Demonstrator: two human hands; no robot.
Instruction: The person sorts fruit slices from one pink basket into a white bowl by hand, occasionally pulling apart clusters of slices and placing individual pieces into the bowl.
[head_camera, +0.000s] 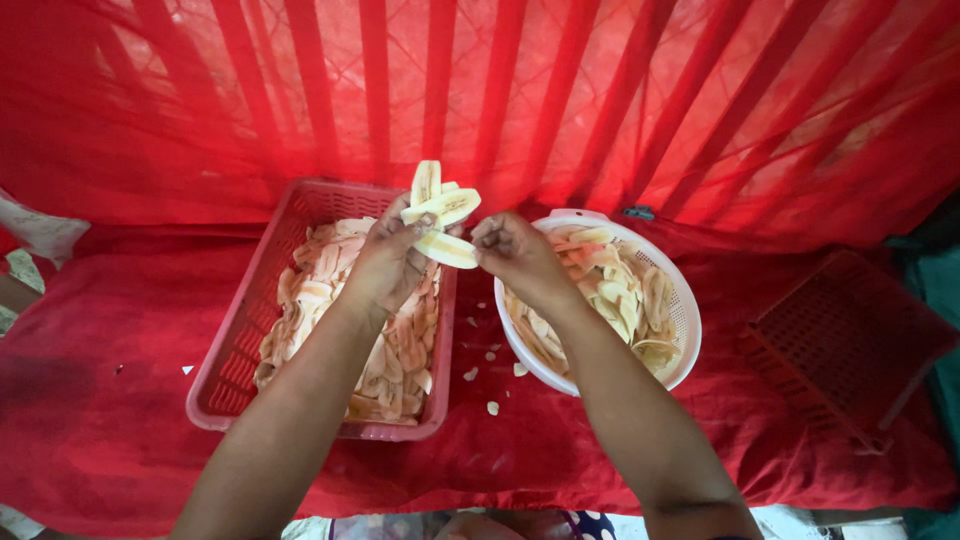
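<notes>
At the bottom of the frame our two forearms rise toward the centre, where our left hand (385, 262) grasps a fan of pale banana slices (441, 212), about three or four long strips, held above the gap between the two containers. Our right hand (512, 250) pinches the end of the lowest slice with thumb and fingertips. To do this well, we judge it best to keep the left grip light so the strips do not snap, and to peel one slice away at a time along its length. On the red cloth (120, 400) below lie some six small white scraps (491, 407), in the lower middle. Left of centre stands one pink rectangular basket (240, 330) heaped with slices, too many to count; right of centre sits one round white colander (687, 320), also holding many. One empty red crate (850, 340) rests at the right edge. Farthest back, red netting (600, 90) fills the top.
</notes>
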